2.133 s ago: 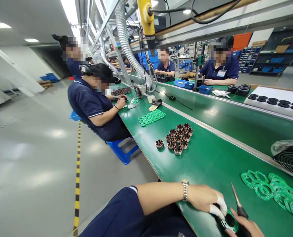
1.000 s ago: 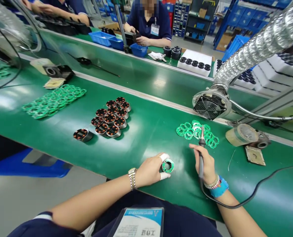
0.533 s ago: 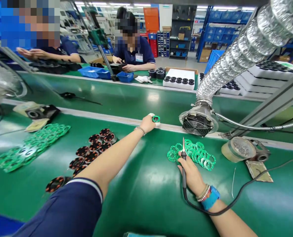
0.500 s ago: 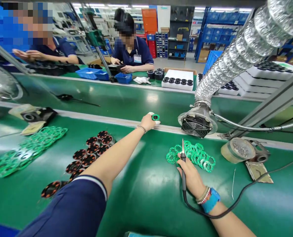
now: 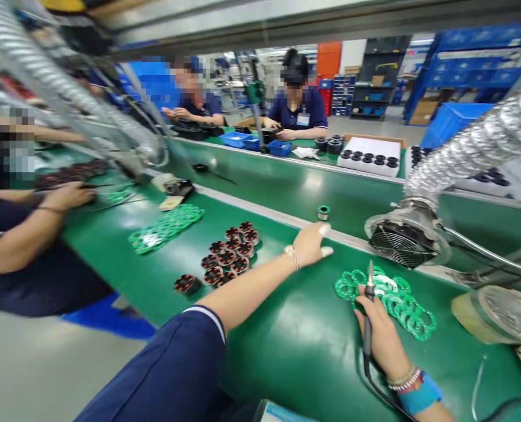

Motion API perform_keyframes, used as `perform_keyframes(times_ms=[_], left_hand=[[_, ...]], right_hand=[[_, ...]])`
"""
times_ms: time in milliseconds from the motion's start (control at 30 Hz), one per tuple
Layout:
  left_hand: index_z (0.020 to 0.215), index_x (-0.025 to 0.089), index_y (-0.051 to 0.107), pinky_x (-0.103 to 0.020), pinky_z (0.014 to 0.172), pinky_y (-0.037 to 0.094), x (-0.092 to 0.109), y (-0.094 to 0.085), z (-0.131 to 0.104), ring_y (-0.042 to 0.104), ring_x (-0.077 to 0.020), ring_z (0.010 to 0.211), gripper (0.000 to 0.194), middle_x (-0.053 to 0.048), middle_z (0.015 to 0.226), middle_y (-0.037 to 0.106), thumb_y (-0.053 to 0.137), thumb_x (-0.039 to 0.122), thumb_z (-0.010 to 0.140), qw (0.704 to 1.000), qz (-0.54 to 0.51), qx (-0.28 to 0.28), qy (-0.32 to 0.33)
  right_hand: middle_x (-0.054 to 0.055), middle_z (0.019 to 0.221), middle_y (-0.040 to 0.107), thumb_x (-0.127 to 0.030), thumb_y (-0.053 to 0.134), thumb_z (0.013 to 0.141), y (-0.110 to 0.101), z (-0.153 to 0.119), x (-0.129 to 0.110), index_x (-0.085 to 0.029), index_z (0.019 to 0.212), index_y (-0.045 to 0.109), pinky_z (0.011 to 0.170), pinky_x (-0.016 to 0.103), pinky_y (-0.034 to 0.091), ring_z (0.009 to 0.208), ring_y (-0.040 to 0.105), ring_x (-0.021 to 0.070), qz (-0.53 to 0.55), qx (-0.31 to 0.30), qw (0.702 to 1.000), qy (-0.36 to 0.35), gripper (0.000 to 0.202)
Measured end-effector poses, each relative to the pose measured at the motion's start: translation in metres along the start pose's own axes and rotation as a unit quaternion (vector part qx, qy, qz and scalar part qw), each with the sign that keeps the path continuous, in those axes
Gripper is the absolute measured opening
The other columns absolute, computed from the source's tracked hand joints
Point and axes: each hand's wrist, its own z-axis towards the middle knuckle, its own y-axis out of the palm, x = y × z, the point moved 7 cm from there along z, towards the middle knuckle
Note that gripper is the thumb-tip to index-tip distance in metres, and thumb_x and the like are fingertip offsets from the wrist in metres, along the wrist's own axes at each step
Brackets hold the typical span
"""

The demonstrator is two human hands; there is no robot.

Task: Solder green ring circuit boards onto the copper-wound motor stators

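Note:
A round part with a green ring on top (image 5: pixel 324 213) stands on the green surface past the pale ledge. Just short of it is my left hand (image 5: pixel 312 243), fingers apart and holding nothing, with pale covers on two fingertips. My right hand (image 5: pixel 381 334) is wrapped round a soldering iron (image 5: pixel 367 328), its tip pointing up. Green ring boards (image 5: pixel 407 310) lie in a pile beside and beyond that hand. Left of my left forearm stand several copper-wound round parts (image 5: pixel 226 258), one of them (image 5: pixel 187 284) apart from the group.
More green boards (image 5: pixel 167 228) lie farther left. A fan on a foil duct (image 5: pixel 401 237) hangs at the right, above a round tub (image 5: pixel 493 313). Co-workers sit across the bench and at the left. White trays (image 5: pixel 368 155) hold black parts.
My left hand has let go of the green-topped part, which now stands beyond it, and has drawn back. The view has turned left, showing another person there. The right hand still holds the iron.

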Motion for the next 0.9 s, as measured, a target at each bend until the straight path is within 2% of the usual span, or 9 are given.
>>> perform_keyframes(times_ms=[67, 133, 233, 333, 433, 600, 667, 767, 900], left_hand=[[0.124, 0.021, 0.047, -0.039, 0.104, 0.029, 0.005, -0.021, -0.055, 0.041, -0.0274, 0.123, 0.06, -0.01, 0.134, 0.046, 0.066, 0.042, 0.072, 1.0, 0.023, -0.006, 0.003], [0.125, 0.025, 0.047, -0.052, 0.107, 0.019, -0.014, -0.05, -0.114, 0.033, -0.0316, 0.129, 0.058, -0.01, 0.138, 0.041, 0.065, 0.043, 0.073, 0.997, 0.064, 0.02, -0.036], [0.132, 0.019, 0.037, -0.056, 0.103, 0.025, -0.087, -0.098, -0.207, 0.029, -0.0367, 0.129, 0.077, -0.018, 0.14, 0.035, 0.066, 0.051, 0.068, 0.951, 0.109, 0.134, -0.255], [0.139, 0.015, 0.023, -0.053, 0.103, 0.029, -0.145, -0.104, -0.271, 0.028, -0.0379, 0.13, 0.098, -0.022, 0.143, 0.025, 0.067, 0.056, 0.063, 0.913, 0.066, 0.139, -0.379], [0.141, 0.015, 0.018, -0.048, 0.104, 0.031, -0.158, -0.083, -0.279, 0.027, -0.0355, 0.132, 0.104, -0.022, 0.144, 0.023, 0.07, 0.055, 0.06, 0.925, 0.005, 0.108, -0.363], [0.139, 0.014, 0.024, -0.053, 0.104, 0.028, -0.126, -0.073, -0.245, 0.027, -0.0379, 0.131, 0.101, -0.023, 0.142, 0.027, 0.069, 0.056, 0.06, 0.933, 0.037, 0.129, -0.333], [0.135, 0.019, 0.035, -0.058, 0.104, 0.021, -0.107, -0.078, -0.233, 0.02, -0.0391, 0.133, 0.086, -0.019, 0.145, 0.024, 0.069, 0.052, 0.064, 0.939, 0.092, 0.144, -0.298], [0.112, 0.024, 0.059, -0.059, 0.106, 0.015, -0.084, -0.079, -0.221, 0.016, -0.0365, 0.135, 0.044, -0.011, 0.145, 0.03, 0.065, 0.04, 0.072, 0.955, 0.15, 0.128, -0.22], [0.085, 0.019, 0.068, -0.06, 0.104, 0.018, -0.074, -0.069, -0.216, 0.019, -0.0366, 0.134, 0.015, -0.01, 0.136, 0.044, 0.061, 0.03, 0.077, 0.966, 0.145, 0.092, -0.194]], right_hand=[[0.016, 0.128, 0.049, -0.022, 0.046, 0.088, 0.002, 0.001, 0.001, -0.017, 0.114, 0.049, 0.098, 0.047, 0.043, 0.118, 0.049, 0.0272, -0.008, 0.001, 1.0, -0.018, 0.027], [0.017, 0.129, 0.049, -0.024, 0.046, 0.088, 0.003, 0.002, 0.002, -0.016, 0.113, 0.05, 0.097, 0.047, 0.043, 0.118, 0.05, 0.0277, -0.019, -0.002, 0.999, -0.03, 0.027], [0.016, 0.128, 0.049, -0.027, 0.044, 0.088, 0.003, 0.002, 0.003, -0.016, 0.112, 0.05, 0.096, 0.047, 0.045, 0.115, 0.051, 0.0278, -0.04, -0.007, 0.999, -0.032, 0.027], [0.016, 0.127, 0.05, -0.028, 0.044, 0.088, 0.003, 0.002, 0.001, -0.016, 0.112, 0.05, 0.094, 0.045, 0.047, 0.112, 0.054, 0.0273, -0.056, -0.008, 0.998, -0.037, 0.027], [0.016, 0.126, 0.051, -0.028, 0.044, 0.088, 0.003, 0.002, -0.001, -0.016, 0.113, 0.05, 0.091, 0.042, 0.049, 0.109, 0.057, 0.0264, -0.068, -0.006, 0.996, -0.051, 0.028], [0.017, 0.124, 0.052, -0.026, 0.045, 0.088, 0.002, 0.004, -0.005, -0.015, 0.112, 0.051, 0.087, 0.041, 0.052, 0.107, 0.058, 0.0269, -0.095, 0.0, 0.993, -0.069, 0.027], [0.018, 0.124, 0.052, -0.025, 0.045, 0.088, 0.0, 0.005, -0.008, -0.015, 0.111, 0.052, 0.088, 0.041, 0.051, 0.109, 0.057, 0.0271, -0.103, -0.004, 0.991, -0.08, 0.026], [0.017, 0.125, 0.051, -0.021, 0.045, 0.088, -0.002, 0.0, -0.021, -0.016, 0.11, 0.052, 0.091, 0.042, 0.05, 0.114, 0.053, 0.0268, -0.096, -0.016, 0.99, -0.099, 0.024], [0.017, 0.127, 0.05, -0.018, 0.046, 0.087, -0.004, -0.024, -0.052, -0.016, 0.111, 0.051, 0.091, 0.039, 0.05, 0.114, 0.053, 0.0237, -0.044, -0.051, 0.994, -0.088, 0.024]])
